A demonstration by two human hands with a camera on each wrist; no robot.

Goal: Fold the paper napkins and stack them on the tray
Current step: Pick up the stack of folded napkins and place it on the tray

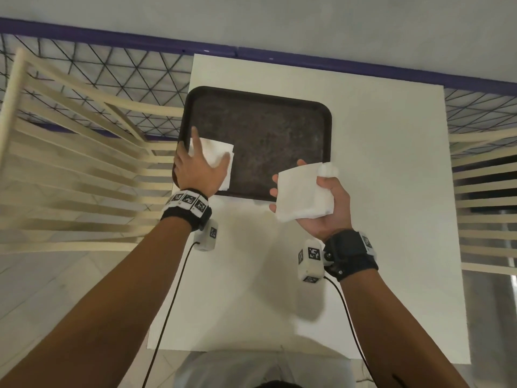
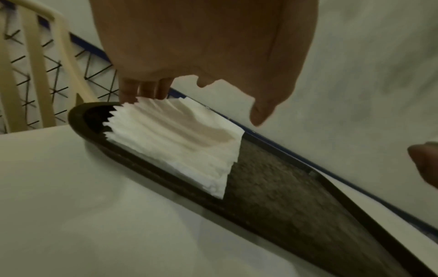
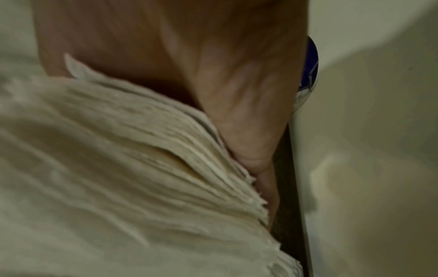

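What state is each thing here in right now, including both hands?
Dark rectangular tray: flat on the white table, mostly bare.
Folded white napkins on the tray: stacked in its near-left corner.
Left hand: spread, fingers resting on that stack.
Right hand: gripping a white napkin bundle in the air.

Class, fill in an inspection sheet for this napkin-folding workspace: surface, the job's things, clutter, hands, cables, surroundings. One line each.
Surface: white table, its top bare in front of the tray.
Job's things: dark tray at the table's far side; stacked napkins in the tray's near-left corner; held napkins above the tray's near-right edge.
Clutter: nothing seen.
Hands: left hand spread, fingertips touching the stacked napkins; right hand grips the held napkins, a thick bundle in the right wrist view.
Cables: black cable hangs from each wrist camera towards the person.
Surroundings: cream slatted chairs on both sides; wall with blue strip behind.
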